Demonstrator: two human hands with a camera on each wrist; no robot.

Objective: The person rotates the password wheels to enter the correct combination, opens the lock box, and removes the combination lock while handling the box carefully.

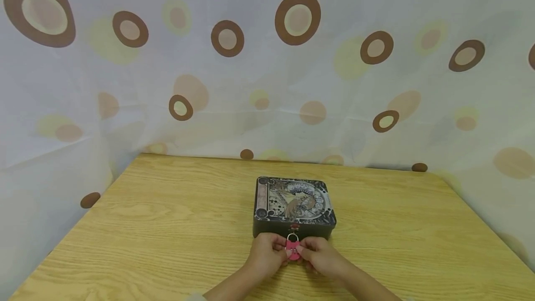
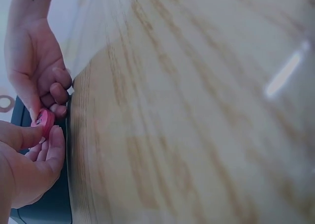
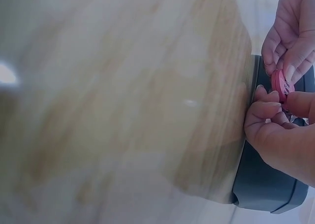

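2 hands [image 1: 266, 254] [image 1: 323, 256] pinch 1 pink padlock [image 1: 293, 244] in front of 1 box [image 1: 292, 202].

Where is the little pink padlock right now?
In the head view, the padlock is low, slightly right of centre, held between the left hand and right hand at the dark box's near side.
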